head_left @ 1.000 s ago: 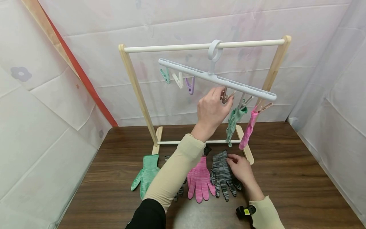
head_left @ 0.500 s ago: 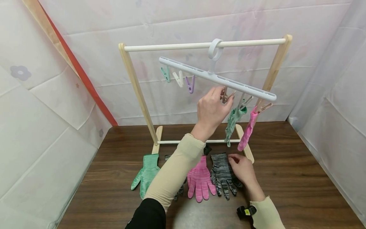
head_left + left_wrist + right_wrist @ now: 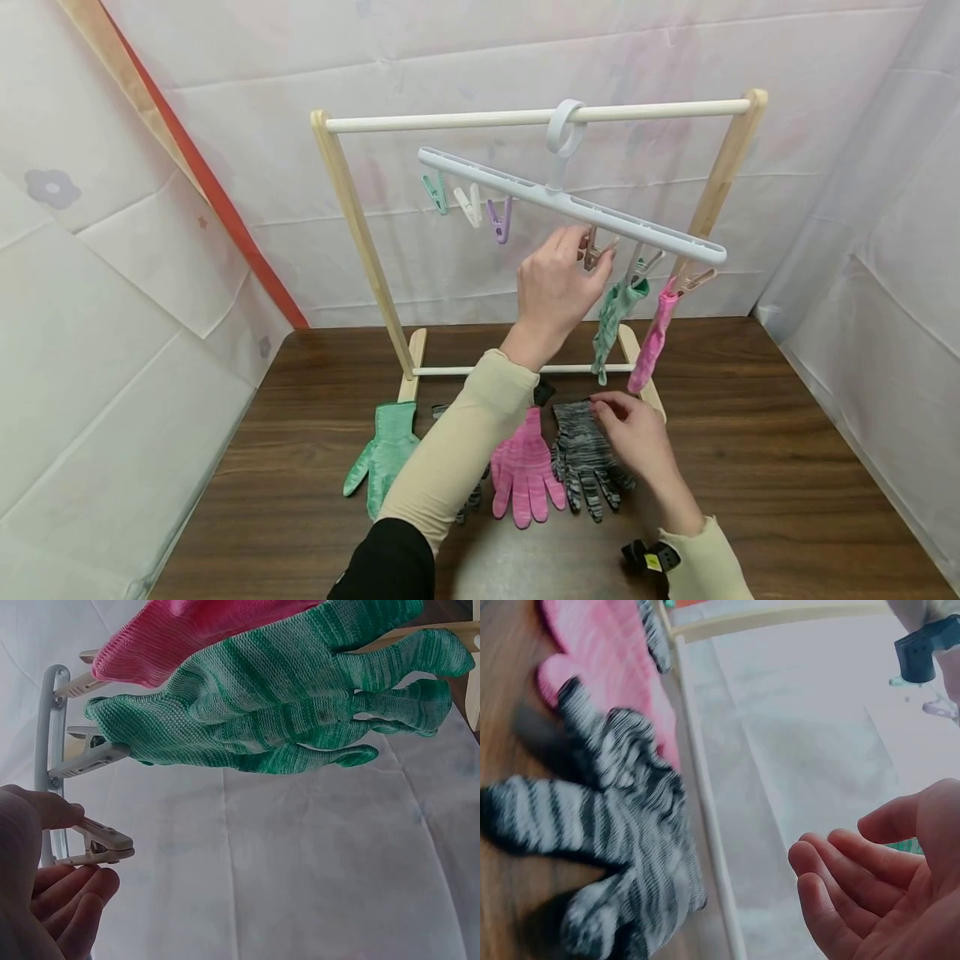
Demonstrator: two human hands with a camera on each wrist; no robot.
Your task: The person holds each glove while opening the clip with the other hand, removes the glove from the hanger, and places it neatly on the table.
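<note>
My left hand (image 3: 583, 252) is raised to the white clip hanger (image 3: 525, 190) and pinches a beige clip (image 3: 97, 844) between thumb and fingers. Just to its right on the hanger hang a green glove (image 3: 615, 321) and a pink glove (image 3: 651, 337), each on its own clip. My right hand (image 3: 609, 414) hovers low over the cuff end of a grey striped glove (image 3: 581, 458) lying flat on the table. In the right wrist view its fingers (image 3: 832, 862) are loosely curved and hold nothing.
The hanger hooks over the top rod of a wooden rack (image 3: 352, 217). A pink glove (image 3: 525, 471) and a green glove (image 3: 386, 450) lie flat on the brown table (image 3: 750, 467). Three spare clips (image 3: 468, 204) dangle at the hanger's left end. White sheets enclose the table.
My right hand has slid a little left and away from me over the grey glove's cuff, and the cuff now lies flatter. The left hand has stayed at the clip.
</note>
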